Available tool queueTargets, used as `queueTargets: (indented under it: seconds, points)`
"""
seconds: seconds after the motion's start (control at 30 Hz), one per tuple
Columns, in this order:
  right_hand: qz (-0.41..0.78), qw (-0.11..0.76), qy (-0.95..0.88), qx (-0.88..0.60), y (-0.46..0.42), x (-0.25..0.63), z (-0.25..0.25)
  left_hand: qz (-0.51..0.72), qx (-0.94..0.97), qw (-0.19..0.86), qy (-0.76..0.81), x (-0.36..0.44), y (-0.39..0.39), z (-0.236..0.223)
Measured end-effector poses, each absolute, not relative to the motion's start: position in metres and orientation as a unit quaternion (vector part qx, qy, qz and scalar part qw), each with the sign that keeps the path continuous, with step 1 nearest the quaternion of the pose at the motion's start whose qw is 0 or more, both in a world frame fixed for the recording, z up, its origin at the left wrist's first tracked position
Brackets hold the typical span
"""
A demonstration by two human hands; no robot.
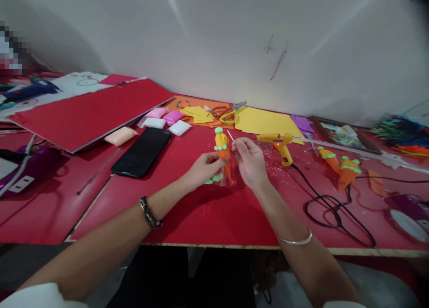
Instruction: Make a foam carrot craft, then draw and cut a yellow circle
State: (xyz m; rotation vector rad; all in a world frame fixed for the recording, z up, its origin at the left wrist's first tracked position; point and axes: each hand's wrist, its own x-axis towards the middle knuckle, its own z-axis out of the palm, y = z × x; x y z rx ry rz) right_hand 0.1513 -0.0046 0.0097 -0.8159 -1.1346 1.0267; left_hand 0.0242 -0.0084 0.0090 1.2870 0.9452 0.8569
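Two hands meet over the red tabletop (214,225), around one small paper cone (223,154) held near the middle of the scene. It stands nearly upright, the narrow orange point downward and leaning slightly to the right; above the orange wrap sits a rounded yellow-orange body, belted by a row of pale green blobs and capped by one pale green lump. The left hand (206,166) has its grip closed around the orange part, thumb across the near side. The right hand (248,157), just to the right, has its grip pinching a thin pale stick (230,135), whose tip points up and left beside the yellow part; whether it touches, I cannot tell. Beneath the left hand lies a clear packet (217,179) with green pieces. Farther right rests a yellow glue gun (280,143), and beyond it lie similar cones (349,170) in matching orange, yellow and green.
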Motion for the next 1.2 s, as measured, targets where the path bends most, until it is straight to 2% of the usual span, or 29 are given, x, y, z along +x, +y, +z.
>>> queueTargets:
  seconds: [0.27, 1.2]
  points:
    - [0.522, 0.648, -0.441, -0.336, -0.0038, 0.1524, 0.0128, 0.381, 0.532, 0.647, 0.391, 0.0225, -0.0044, 0.0019]
    - [0.527, 0.676, -0.376, -0.351, 0.0013, 0.1552, 0.0109, 0.368, 0.543, 0.639, 0.402, 0.0203, -0.0027, 0.0005]
